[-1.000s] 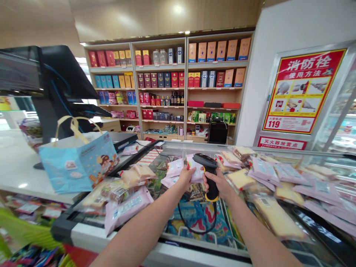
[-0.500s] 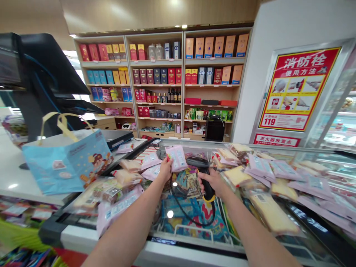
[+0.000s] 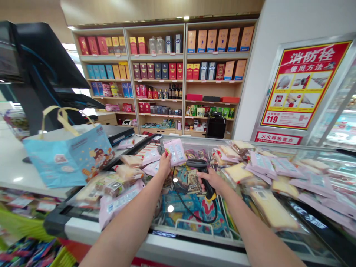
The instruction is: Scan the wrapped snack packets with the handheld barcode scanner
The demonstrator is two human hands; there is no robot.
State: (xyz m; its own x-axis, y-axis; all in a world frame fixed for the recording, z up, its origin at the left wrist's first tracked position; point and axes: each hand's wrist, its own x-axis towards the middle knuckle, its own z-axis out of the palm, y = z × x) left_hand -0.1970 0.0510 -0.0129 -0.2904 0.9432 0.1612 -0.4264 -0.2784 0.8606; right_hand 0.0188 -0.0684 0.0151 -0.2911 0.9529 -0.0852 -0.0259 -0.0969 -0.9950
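Note:
A pale pink snack packet (image 3: 177, 151) is pinched at its left edge by my left hand (image 3: 165, 163), its printed side turned toward me. My right hand (image 3: 210, 180) is wrapped round the handle of a black barcode scanner (image 3: 198, 163) with yellow trim. The scanner's head points left at the packet, with a small gap between them. From its handle a black cable (image 3: 191, 215) loops down over the freezer's glass top. To the right lie several pink packets (image 3: 261, 165) and bagged bread slices (image 3: 274, 209); more bagged bread (image 3: 128, 174) and a pink packet (image 3: 119, 204) lie to the left.
A light blue shopping bag (image 3: 69, 159) stands on the white counter at left, in front of a black register screen (image 3: 47, 55). The chest freezer's front edge (image 3: 116, 237) runs below my arms. Shelves of boxed bottles (image 3: 157, 70) line the back.
The scene sits slightly differently as the camera shifts. The packet and the scanner stay almost where they were, both still held and facing each other.

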